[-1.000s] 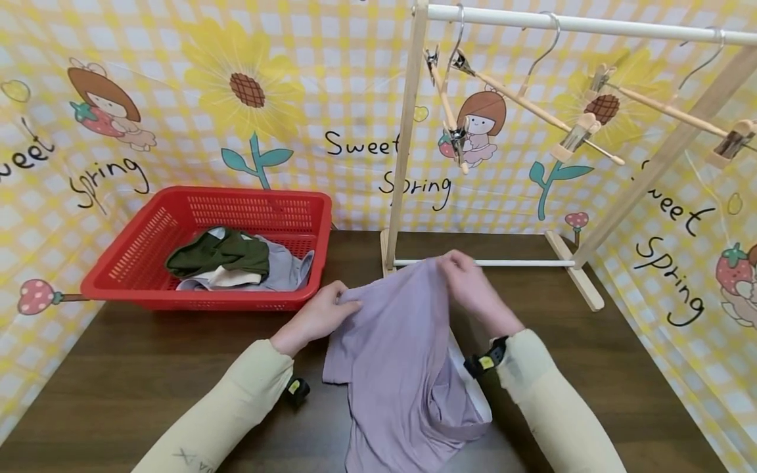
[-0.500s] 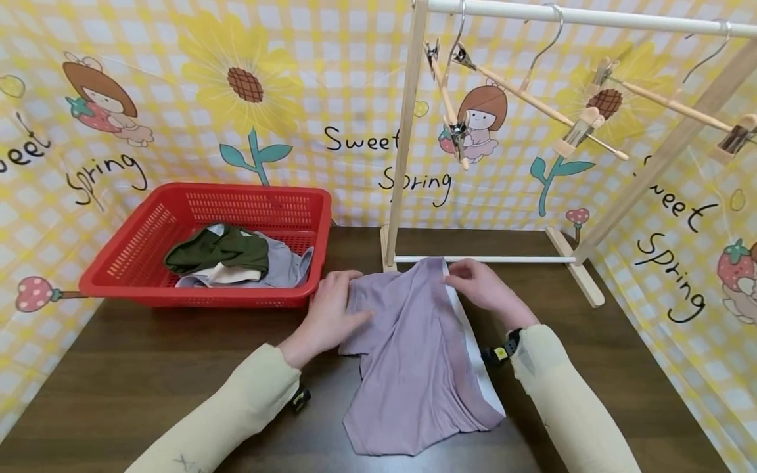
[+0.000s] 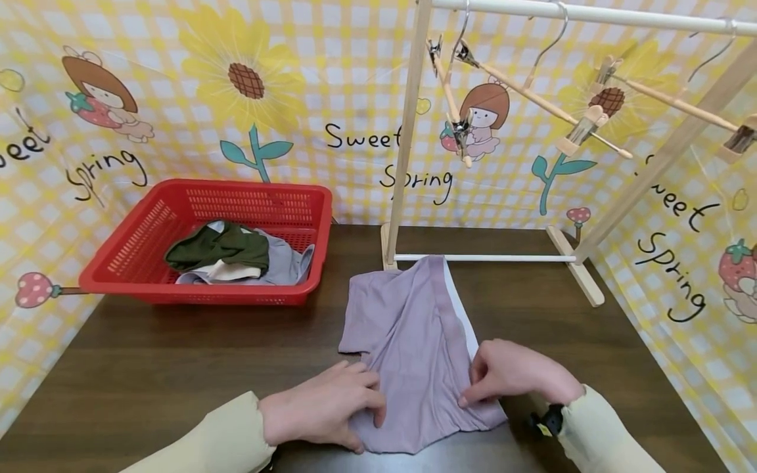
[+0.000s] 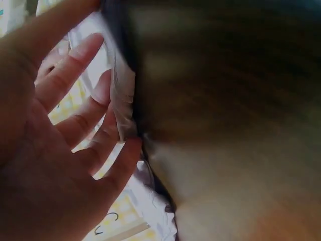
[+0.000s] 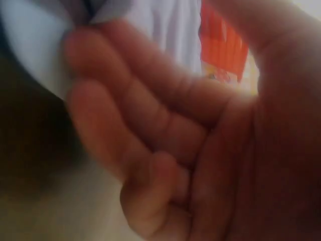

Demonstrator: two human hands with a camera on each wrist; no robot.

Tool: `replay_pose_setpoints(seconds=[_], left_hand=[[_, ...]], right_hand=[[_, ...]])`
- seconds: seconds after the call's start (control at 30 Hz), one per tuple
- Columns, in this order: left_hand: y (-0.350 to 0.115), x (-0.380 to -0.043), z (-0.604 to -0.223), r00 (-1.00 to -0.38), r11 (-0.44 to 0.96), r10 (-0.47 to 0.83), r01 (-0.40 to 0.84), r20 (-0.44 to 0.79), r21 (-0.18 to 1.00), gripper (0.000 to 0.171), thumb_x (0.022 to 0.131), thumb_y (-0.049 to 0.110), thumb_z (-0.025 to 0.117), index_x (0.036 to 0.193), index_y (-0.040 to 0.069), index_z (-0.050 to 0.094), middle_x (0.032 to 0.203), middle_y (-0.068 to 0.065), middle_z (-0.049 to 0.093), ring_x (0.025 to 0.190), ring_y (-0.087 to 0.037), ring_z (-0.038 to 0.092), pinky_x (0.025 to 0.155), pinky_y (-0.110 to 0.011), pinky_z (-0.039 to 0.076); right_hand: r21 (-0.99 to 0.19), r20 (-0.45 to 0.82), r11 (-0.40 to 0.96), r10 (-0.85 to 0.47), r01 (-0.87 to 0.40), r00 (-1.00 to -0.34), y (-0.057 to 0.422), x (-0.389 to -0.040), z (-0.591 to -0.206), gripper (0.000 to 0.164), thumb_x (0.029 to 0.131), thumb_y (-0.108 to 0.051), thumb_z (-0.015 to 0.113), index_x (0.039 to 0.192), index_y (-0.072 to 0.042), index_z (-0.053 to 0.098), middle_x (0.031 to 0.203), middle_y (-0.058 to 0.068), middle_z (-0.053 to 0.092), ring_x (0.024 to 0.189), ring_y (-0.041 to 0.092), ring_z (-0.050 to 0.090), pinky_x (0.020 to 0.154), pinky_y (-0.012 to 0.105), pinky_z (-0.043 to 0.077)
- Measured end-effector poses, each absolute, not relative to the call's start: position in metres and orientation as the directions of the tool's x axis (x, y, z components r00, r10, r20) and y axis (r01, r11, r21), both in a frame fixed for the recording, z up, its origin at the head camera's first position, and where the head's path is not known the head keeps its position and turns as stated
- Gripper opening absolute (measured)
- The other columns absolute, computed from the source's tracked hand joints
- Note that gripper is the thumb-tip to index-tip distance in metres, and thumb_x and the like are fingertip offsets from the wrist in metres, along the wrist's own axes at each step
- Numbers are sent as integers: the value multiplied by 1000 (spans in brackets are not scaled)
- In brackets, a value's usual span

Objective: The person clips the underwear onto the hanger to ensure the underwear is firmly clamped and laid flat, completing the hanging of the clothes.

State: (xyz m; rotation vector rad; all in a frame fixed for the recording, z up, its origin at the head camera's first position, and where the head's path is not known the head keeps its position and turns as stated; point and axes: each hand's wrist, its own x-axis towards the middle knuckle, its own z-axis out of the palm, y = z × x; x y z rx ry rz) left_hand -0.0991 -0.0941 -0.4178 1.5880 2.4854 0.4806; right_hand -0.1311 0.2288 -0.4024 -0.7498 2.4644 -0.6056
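Note:
Lilac shorts (image 3: 408, 348) lie flat on the table, their waistband (image 3: 452, 315) toward the right with a white inner edge showing. My left hand (image 3: 331, 404) rests at the lower leg of the shorts, fingers spread and loosely bent. In the left wrist view those fingers (image 4: 80, 120) are apart, beside the pale edge of the cloth. On the other side, my right hand (image 3: 514, 374) pinches the waistband near its lower corner, thumb on the lilac face. The right wrist view shows bent fingers (image 5: 145, 95) at the white lining, the thumb's tip out of frame.
A red basket (image 3: 201, 295) at the left holds a dark green garment (image 3: 219, 249) and grey and cream cloth. Behind the shorts stands a wooden rack (image 3: 408, 131) with several clip hangers (image 3: 526, 92) on its white rail. A checked yellow backdrop (image 3: 355, 66) encloses the table.
The shorts came down from my hands and were spread flat. Both hands then slid toward me, the left off the upper leg to the lower one, the right down along the waistband.

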Motion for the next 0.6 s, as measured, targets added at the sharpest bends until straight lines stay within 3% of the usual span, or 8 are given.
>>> replay_pose_setpoints(seconds=[0.17, 0.37, 0.5, 0.6], left_hand=[[-99, -103, -421, -441, 397, 894, 858, 73, 325, 17, 75, 20, 74, 76, 29, 60, 71, 20, 45, 74, -3, 41, 65, -22, 36], [-118, -111, -404, -535, 497, 844, 756, -34, 426, 19, 81, 11, 69, 76, 24, 56, 68, 16, 44, 66, -4, 43, 59, -21, 38], [-134, -119, -387, -578, 548, 811, 700, -87, 457, 20, 81, 10, 69, 75, 25, 58, 67, 15, 45, 64, -5, 44, 59, -23, 40], [-144, -124, -375, -606, 585, 787, 670, -119, 458, 20, 80, 10, 70, 75, 26, 58, 65, 15, 45, 62, -6, 44, 58, -24, 40]], right_hand=[[-663, -276, 631, -706, -403, -653, 225, -123, -408, 23, 77, -23, 76, 59, -19, 62, 49, -20, 45, 46, -2, 37, 43, 18, 28], [-707, -269, 605, -708, -366, -653, 213, -114, -411, 27, 68, -21, 82, 76, -17, 57, 55, -14, 56, 50, 0, 50, 48, 20, 41], [-700, -221, 584, -725, -412, -652, 200, -108, -416, 30, 67, -15, 81, 81, -18, 55, 57, -16, 55, 52, 0, 51, 50, 20, 42], [-705, -157, 529, -765, -472, -624, 192, -104, -419, 37, 66, -20, 84, 89, -20, 55, 60, -16, 54, 54, -2, 50, 51, 18, 43]])
